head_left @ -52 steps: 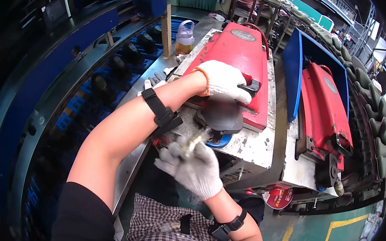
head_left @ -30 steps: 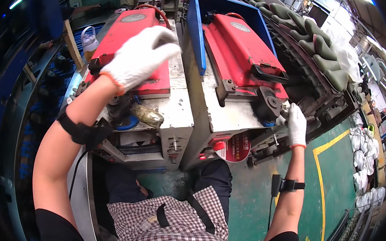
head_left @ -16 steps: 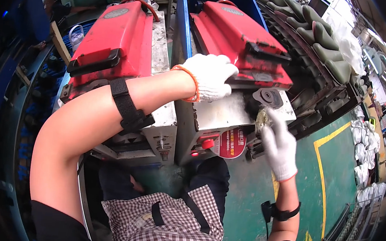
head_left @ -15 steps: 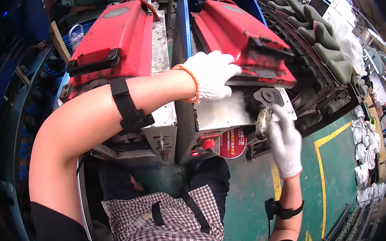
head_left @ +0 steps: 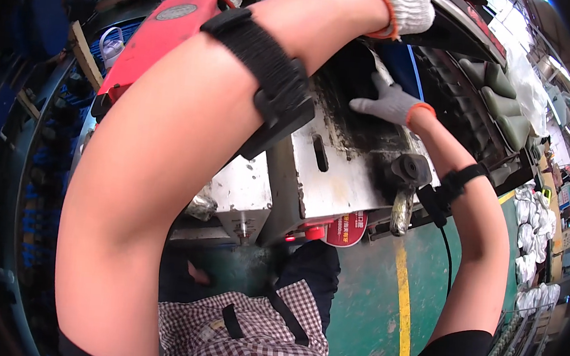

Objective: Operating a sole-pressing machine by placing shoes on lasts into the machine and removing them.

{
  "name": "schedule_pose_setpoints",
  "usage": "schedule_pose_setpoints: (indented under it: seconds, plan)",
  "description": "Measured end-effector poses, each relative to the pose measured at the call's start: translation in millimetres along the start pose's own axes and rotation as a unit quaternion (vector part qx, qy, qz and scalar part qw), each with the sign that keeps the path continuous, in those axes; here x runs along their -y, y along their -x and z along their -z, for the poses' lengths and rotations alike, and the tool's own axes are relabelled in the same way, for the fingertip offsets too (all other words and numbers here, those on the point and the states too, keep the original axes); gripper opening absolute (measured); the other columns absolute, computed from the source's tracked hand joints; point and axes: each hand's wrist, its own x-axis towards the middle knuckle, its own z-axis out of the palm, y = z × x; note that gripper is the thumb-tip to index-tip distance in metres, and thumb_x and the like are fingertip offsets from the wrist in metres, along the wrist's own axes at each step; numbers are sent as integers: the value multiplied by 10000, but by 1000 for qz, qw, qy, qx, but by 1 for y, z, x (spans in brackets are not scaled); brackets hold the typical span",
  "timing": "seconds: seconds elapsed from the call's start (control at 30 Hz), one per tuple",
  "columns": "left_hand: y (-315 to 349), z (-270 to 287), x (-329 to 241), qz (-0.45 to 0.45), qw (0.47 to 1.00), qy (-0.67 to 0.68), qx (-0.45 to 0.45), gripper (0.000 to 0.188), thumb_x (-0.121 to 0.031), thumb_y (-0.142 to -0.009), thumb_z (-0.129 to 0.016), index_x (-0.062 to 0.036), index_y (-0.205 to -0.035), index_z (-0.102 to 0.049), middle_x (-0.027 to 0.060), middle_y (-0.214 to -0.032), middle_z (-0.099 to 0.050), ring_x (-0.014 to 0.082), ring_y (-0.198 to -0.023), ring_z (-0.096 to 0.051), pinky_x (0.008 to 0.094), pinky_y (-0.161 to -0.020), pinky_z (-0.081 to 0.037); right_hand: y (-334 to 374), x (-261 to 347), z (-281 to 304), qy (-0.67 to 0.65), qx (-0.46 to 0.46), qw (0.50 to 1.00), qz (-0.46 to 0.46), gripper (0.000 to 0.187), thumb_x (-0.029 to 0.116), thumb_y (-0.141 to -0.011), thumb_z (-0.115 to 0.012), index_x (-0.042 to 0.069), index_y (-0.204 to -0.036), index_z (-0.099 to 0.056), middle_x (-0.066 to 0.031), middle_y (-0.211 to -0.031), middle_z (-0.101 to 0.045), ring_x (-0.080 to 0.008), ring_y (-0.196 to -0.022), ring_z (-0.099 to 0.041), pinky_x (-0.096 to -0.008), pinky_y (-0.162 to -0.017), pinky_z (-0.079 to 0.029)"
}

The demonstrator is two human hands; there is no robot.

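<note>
My left hand point(head_left: 412, 7), in a white knit glove, is at the top edge of the picture, closed on the raised lid point(head_left: 471, 25) of the right-hand machine; part of the hand is cut off. The lid's dark underside faces me. My right hand point(head_left: 390, 100), also gloved, reaches over the dark, worn opening point(head_left: 348, 75) below the lid. Its thumb is spread to the left and its fingers point away; the fingertips are hard to make out. Near my right wrist, a black knob-like part point(head_left: 411, 169) sits on the machine's white top point(head_left: 332, 182), above a tape-wrapped handle point(head_left: 401, 212).
A second machine with a red lid point(head_left: 169, 25) stands on the left, partly behind my left arm. Grey-green padded pieces point(head_left: 501, 105) fill a rack at the right. White bundles point(head_left: 531, 230) and a wire rack point(head_left: 514, 347) stand beyond the green floor point(head_left: 363, 293).
The right-hand machine's red lid has swung up, with my left hand moving up and away. My right hand has left the taped handle and reached forward over the opening.
</note>
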Motion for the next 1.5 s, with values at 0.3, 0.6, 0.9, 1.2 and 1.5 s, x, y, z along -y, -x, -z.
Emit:
schedule_pose_setpoints:
  seconds: [0.3, 0.6, 0.9, 1.2, 1.5]
  plan:
    - [8, 36, 2, 12, 999, -16, 50, 504, -263, -979, -556, -40, -1431, -521, 284, -1304, -599, 432, -1284, -562, 514, -1086, -431, 21, 10, 36, -579, 34, 811, -72, 536, 448, -972, -647, 74, -1354, -600, -82, -1149, -716, -181, -1083, -700, -313, -953, -557]
    - [219, 154, -26, 398, 631, 641, 181, 1229, -563, -916, -752, 113, -1618, -3, 307, -1571, -421, 332, -1457, -448, 392, -1156, -426, 206, 12, -44, -695, -209, 688, -3, 412, 324, -1081, -460, 2, -1304, -588, -90, -1275, -648, -197, -1182, -621, -357, -1069, -475]
    - [355, 240, -54, 488, 468, 701, -227, 652, -174, -888, -680, 28, -1470, -465, 165, -1355, -627, 267, -1204, -662, 418, -1055, -546, 190, 193, -138, -532, -22, 798, 281, 415, 401, -1042, -572, 30, -1223, -617, -68, -1232, -630, -168, -1174, -587, -336, -1049, -465]
    - [504, 367, 112, 692, 534, 169, -456, 349, -253, -725, -825, -14, -956, -715, 62, -877, -677, 176, -873, -652, 353, -773, -549, 183, 312, -99, -140, -301, 853, 401, 417, 78, -910, -707, 25, -1321, -666, -167, -1275, -660, -350, -1147, -647, -408, -1027, -498]
    - [648, 456, 303, 776, 528, -32, -344, 521, -367, -713, -829, -38, -1102, -720, 138, -1140, -699, 276, -1059, -646, 396, -940, -492, 197, 330, -92, -145, -283, 877, 361, 360, 107, -943, -671, 20, -1292, -681, -172, -1251, -664, -345, -1178, -642, -400, -1022, -503]
